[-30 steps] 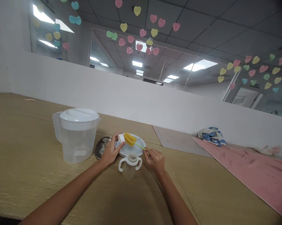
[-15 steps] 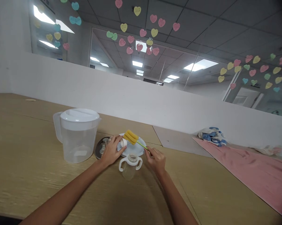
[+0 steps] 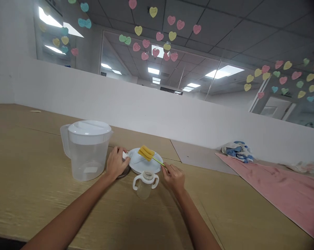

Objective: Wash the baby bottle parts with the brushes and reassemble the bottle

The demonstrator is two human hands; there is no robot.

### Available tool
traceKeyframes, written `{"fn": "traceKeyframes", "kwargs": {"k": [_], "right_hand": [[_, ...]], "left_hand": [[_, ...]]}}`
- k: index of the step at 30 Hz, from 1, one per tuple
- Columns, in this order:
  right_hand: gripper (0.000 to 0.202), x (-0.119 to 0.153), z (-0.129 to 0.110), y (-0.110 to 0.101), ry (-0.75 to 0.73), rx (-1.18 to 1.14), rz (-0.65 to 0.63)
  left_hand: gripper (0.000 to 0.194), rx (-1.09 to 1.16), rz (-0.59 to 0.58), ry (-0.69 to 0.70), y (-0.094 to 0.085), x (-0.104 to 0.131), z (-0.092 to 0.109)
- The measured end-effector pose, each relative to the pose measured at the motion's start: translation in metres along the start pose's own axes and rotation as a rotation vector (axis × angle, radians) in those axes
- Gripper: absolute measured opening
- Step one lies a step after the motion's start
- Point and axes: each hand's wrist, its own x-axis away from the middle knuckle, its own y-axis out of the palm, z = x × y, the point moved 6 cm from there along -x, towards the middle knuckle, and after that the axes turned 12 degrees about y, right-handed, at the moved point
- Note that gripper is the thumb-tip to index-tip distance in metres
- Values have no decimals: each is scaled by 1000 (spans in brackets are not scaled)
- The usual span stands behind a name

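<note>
My right hand [image 3: 174, 177] grips the green handle of a bottle brush [image 3: 146, 153] with a yellow sponge head, held over a white plate [image 3: 139, 168]. My left hand [image 3: 115, 164] is closed on a small white ring-like cap [image 3: 125, 156], above a round dark dish [image 3: 124, 172] that it mostly hides. In front of the plate, between my hands, a clear baby bottle [image 3: 144, 187] with two white handles stands upright, its mouth uncovered.
A large clear pitcher [image 3: 87, 156] with a white lid stands left of the dish. At the right lie a pink cloth [image 3: 279, 187] and a crumpled blue-and-white cloth [image 3: 237, 152]. A white wall [image 3: 151, 114] rises behind the table.
My left hand has moved left with the white cap, from over the plate to over the dark dish. My right hand and the brush have barely moved.
</note>
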Motion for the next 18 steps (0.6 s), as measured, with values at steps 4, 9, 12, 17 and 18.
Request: {"fn": "traceKeyframes", "kwargs": {"k": [4, 9, 12, 17, 18], "right_hand": [[18, -1, -1, -1, -15, -12, 0], [19, -2, -2, -2, -14, -8, 3], [19, -2, -3, -2, -22, -3, 2], [17, -2, -3, -2, -25, -2, 2], [17, -2, -4, -2, -25, -2, 4]], "left_hand": [[17, -143, -47, -17, 6, 0, -10], [11, -210, -107, 18, 6, 0, -6], [15, -274, -148, 49, 2, -2, 0], [21, -301, -179, 74, -2, -6, 6], [21, -296, -190, 64, -2, -6, 6]]}}
